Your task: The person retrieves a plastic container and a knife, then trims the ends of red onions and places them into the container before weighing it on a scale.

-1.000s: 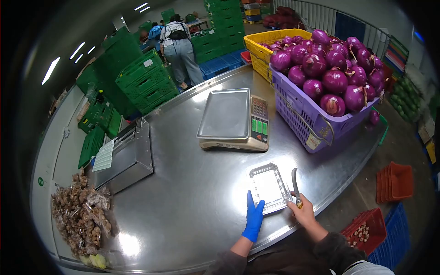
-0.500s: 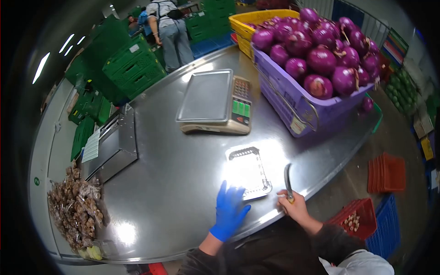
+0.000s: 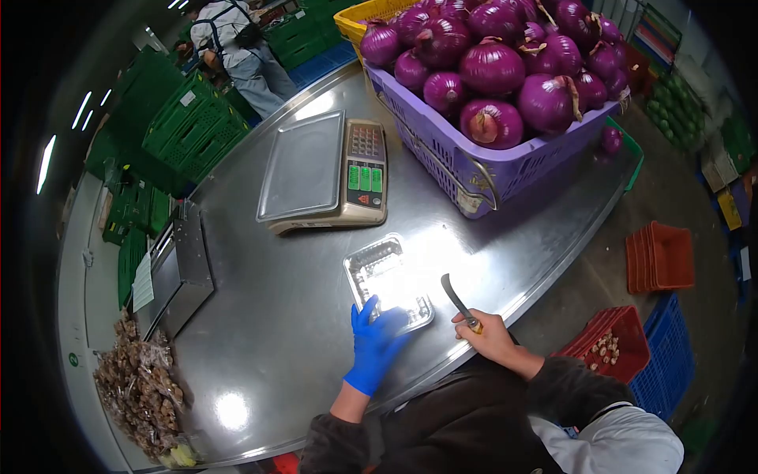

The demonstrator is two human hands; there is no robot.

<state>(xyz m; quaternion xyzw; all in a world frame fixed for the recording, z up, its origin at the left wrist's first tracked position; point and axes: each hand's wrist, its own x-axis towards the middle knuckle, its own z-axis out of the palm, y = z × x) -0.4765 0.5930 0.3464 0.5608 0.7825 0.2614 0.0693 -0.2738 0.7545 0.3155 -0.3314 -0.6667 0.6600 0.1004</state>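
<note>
My left hand (image 3: 376, 345), in a blue glove, lies at the near edge of a clear plastic tray (image 3: 367, 267). Its fingers are apart and overlap the tray's rim, some of them blurred. Strong glare on the tray washes out much of its inside. In my bare right hand (image 3: 491, 338) is a small curved knife (image 3: 455, 297). My fingers wrap its handle, and the dark blade points up and leftward over the table, to the right of the tray.
On the metal table (image 3: 268, 316) stand a scale (image 3: 365, 170) and a purple crate (image 3: 517, 178) heaped with red onions (image 3: 493, 67). Bagged brown produce (image 3: 138, 387) sits at the left end. Red baskets (image 3: 612, 347) stand off the right edge; a person (image 3: 237, 47) bends beyond the table.
The view has shifted, so the table's things appear further left. My left hand has come further over the tray's near edge. The knife blade now tilts more to the left.
</note>
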